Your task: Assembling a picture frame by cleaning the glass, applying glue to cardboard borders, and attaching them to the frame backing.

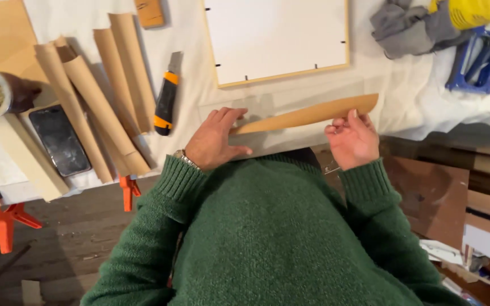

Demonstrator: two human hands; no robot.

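Head view: both hands hold a rolled brown kraft-paper tube (307, 116) over the white-covered desk (194, 96), left hand (218, 141) flat-fingered, right hand (351, 139) in closed grip.

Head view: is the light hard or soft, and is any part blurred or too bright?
Head view: the light is fairly hard, the left hand casting a clear shadow on the white cloth; the picture frame panel looks nearly washed out; the right hand and paper roll stay reasonably sharp.
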